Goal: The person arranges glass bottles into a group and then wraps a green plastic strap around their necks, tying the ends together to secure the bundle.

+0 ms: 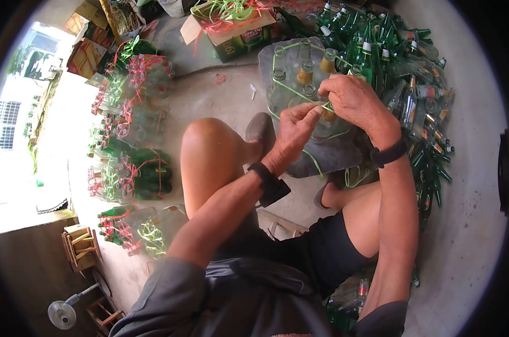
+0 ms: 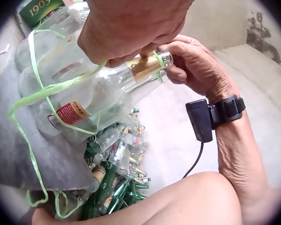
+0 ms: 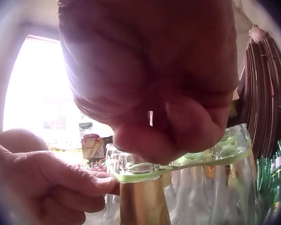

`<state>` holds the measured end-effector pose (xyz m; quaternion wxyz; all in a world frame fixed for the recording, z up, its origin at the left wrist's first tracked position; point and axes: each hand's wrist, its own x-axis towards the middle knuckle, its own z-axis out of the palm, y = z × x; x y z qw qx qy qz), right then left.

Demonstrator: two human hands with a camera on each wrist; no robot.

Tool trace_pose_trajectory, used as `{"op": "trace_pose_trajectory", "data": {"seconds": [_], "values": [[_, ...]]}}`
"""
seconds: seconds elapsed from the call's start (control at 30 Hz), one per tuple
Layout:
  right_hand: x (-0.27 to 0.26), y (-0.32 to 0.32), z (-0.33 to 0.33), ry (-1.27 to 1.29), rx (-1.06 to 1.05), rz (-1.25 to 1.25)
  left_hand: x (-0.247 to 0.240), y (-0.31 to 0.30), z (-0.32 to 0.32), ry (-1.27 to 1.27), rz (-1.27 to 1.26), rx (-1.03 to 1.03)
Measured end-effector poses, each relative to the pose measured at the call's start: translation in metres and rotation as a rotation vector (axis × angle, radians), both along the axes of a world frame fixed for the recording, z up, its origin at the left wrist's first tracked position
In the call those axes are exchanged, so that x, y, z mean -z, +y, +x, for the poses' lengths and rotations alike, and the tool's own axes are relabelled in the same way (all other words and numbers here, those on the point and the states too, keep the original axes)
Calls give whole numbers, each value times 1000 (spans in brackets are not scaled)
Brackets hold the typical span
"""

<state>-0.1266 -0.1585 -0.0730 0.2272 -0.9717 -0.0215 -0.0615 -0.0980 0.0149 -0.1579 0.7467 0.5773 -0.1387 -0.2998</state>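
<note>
Several clear glass bottles (image 1: 305, 74), some with gold foil necks, stand in a tight cluster on a grey stone slab (image 1: 308, 163). Around their necks runs green plastic string (image 1: 292, 90), which also loops round the bodies in the left wrist view. My left hand (image 1: 295, 132) pinches the string between thumb and forefinger beside the near gold-necked bottle (image 2: 145, 68). Just across from it, my right hand (image 1: 355, 101) curls its fingers on the string at that bottle's mouth. A string tail (image 1: 315, 162) hangs over the slab.
Many green bottles (image 1: 367, 59) stand and lie to the right by the wall. Bundles of bottles tied with red and green string (image 1: 147, 168) line the left. An open carton (image 1: 237, 42) holding string stands at the back. Wooden stools (image 1: 81, 247) and a fan (image 1: 62, 314) are lower left.
</note>
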Motion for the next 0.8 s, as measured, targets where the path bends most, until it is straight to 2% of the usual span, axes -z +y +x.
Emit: {"op": "trace_pose_trajectory", "data": {"seconds": [0.1,0.13,0.2,0.53,0.8], "values": [[20,-11,6,-64,-18,110,-3,-3,-5,100,-6,-23],[11,-8,5,-62,-18,112,-5,-3,-6,160,-3,-42],[-16,1,2,339,137,276,-3,-4,-4,172,20,-39],[-11,1,9,376,91,275,-6,-4,-5,395,60,-85],[-14,3,11,412,99,216,-11,-4,-1,368,126,-62]]}}
